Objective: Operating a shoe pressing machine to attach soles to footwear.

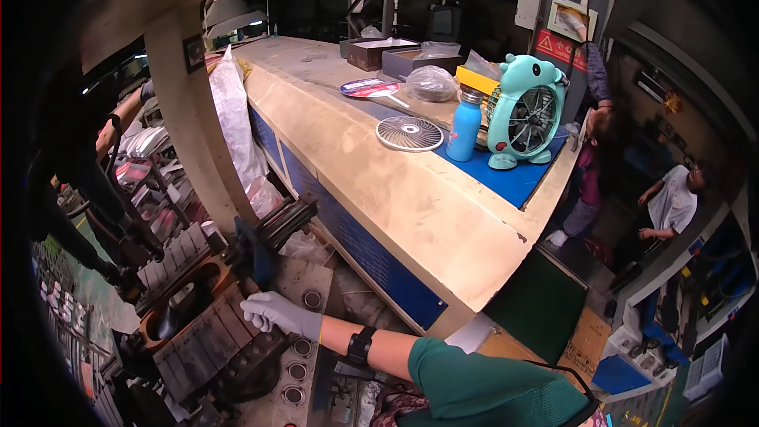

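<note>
My right hand [281,312], in a pale grey glove with a black band on the wrist, reaches left from a green sleeve. Its fingers curl together over the metal machine; whatever they hold, if anything, is too hidden to make out. Just left of the fingers sit dark metal blocks [207,345] in a row. Beyond them is an orange-brown oval frame [207,273] around a black, smooth form [168,316]. A blue machine part [259,257] stands above my fingers. Below my wrist, round metal rings [297,371] line a plate. My left hand is out of view.
A long cream cabinet [371,198] stands ahead, carrying a blue bottle [465,128], a turquoise fan [523,115], a round grille [409,134], a hand fan [371,88] and boxes [423,59]. Two people [672,202] [593,158] are at right; a dark-clothed figure [79,182] is at left.
</note>
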Action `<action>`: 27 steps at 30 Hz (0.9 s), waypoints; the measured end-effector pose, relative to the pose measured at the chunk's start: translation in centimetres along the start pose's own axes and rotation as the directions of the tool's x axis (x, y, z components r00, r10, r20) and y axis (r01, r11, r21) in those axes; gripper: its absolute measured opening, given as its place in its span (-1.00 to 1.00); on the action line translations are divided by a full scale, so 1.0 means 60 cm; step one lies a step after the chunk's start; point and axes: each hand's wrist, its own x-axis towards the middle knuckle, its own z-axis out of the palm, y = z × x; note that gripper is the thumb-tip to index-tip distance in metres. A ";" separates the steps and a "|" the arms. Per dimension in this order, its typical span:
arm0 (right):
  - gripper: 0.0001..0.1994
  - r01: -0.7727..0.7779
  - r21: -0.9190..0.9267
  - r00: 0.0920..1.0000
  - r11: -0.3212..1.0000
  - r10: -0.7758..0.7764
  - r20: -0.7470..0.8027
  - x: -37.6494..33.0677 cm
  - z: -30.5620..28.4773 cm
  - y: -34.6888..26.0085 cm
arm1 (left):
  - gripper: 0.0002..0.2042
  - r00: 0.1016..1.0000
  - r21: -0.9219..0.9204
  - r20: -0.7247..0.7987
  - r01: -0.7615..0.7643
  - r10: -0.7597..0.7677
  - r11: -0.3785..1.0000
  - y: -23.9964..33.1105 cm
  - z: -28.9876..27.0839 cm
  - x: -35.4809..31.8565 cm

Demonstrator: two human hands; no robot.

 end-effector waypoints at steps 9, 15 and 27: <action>-0.68 0.032 0.025 0.996 0.999 -0.030 -0.088 -0.052 -0.049 -0.018 | -0.61 0.998 -0.017 0.052 -0.035 0.035 0.999 -0.017 0.030 0.008; -0.67 0.071 0.091 0.993 0.993 -0.062 -0.099 -0.086 -0.068 -0.037 | -0.59 0.996 -0.024 0.078 -0.048 0.050 0.999 -0.018 0.042 0.016; -0.70 0.083 0.150 0.988 0.985 -0.062 -0.140 -0.109 -0.086 -0.032 | -0.57 0.985 -0.034 0.168 -0.043 0.048 0.999 -0.026 0.063 -0.002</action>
